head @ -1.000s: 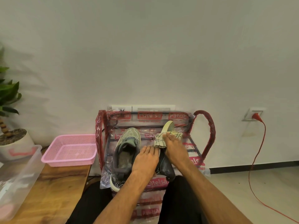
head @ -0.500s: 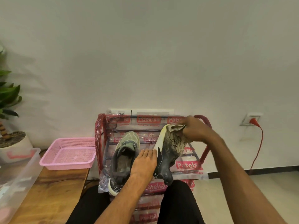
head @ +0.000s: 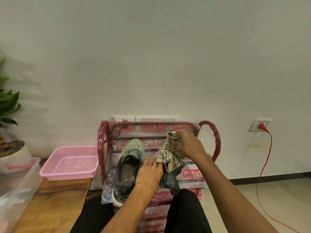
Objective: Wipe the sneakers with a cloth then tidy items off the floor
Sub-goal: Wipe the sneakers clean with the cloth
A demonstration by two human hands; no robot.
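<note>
Sneakers: two, side by side on the top shelf of the rack (head: 217, 140), toes toward the wall.
Green-grey sneaker (head: 129, 165): upright, opening facing up, on the left of the shelf.
Dark sneaker (head: 170, 181): just right of it; only the heel end shows, the rest is hidden under the cloth and the hands.
Cloth (head: 169, 154): cream with dark lines, draped over the dark sneaker.
Right hand (head: 188, 145): fingers curled round the bunched upper end of the cloth, gripping it.
Left hand (head: 149, 174): palm down, fingers straight, resting between the two sneakers; fingertips touch the cloth's lower edge.
Writing: red labels on the rack's plastic wrap read "Patelsa" on the front strip; the label at right is cut off by the right forearm; back-rail labels are too blurred to read fully.
Pink basket (head: 70, 163): on the wooden table (head: 55, 199), left of the rack.
Clear box (head: 18, 182): cut off at the left edge; contents unclear.
Red cable (head: 262, 128): plugged into the wall at right, trailing to the floor.
</note>
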